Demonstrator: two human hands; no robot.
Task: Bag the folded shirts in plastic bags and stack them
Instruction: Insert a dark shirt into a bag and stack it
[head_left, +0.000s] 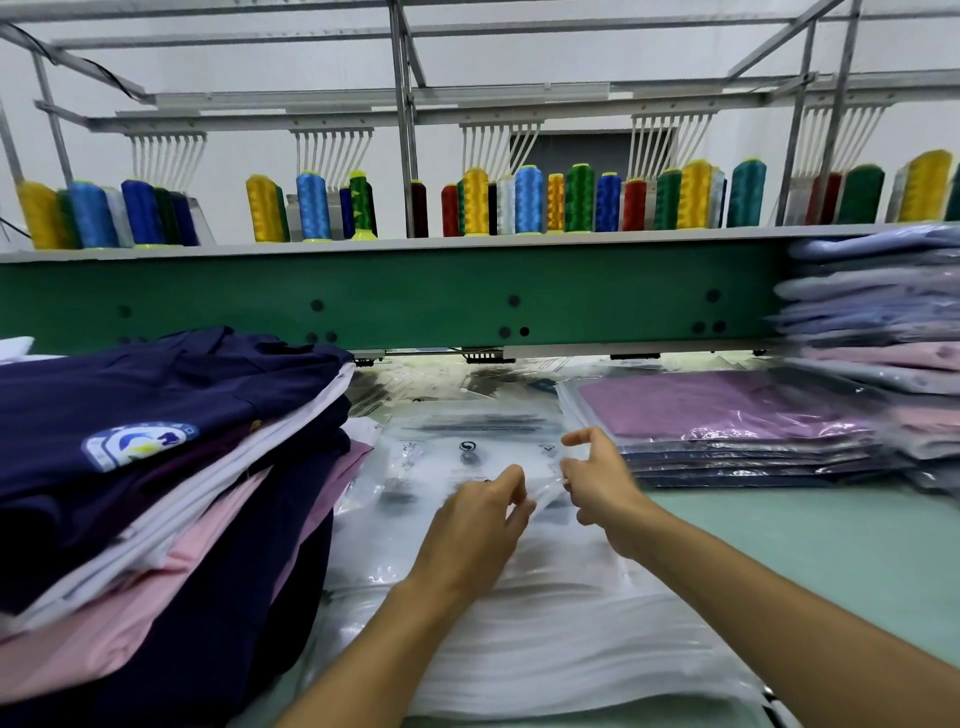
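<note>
Left hand (480, 519) pinches the near edge of the top bag (540, 506), fingers curled tight on the film. Right hand (597, 493) pinches the same edge just beside it with thumb and lower fingers, the index finger lifted loose above. Both work one spot, likely rubbing the two layers apart to open the mouth; no shirt is in it yet.

The top bag lies on the bag pile (519, 649), a thick heap of clear empty bags in the middle of the desk (805, 561), mouths toward the person so a bag can be opened in place.

Left of the bag pile and touching it are the loose shirts (156, 467), folded and unbagged, in easy reach for feeding in. Layers are navy, white, pink and purple, about seven or eight visible, exact count unclear. Right of the bag pile is the bagged stack (727, 410), one purple on top and about four navy under it. Further right of the bag pile is a tall stack (872, 332) of bagged pale shirts, blurred, at least eight.

Behind the bag pile runs a green machine beam (415, 301) with thread cones (524, 200) on top, roughly thirty, not part of the job.

Hands: two. Open bags: none.
</note>
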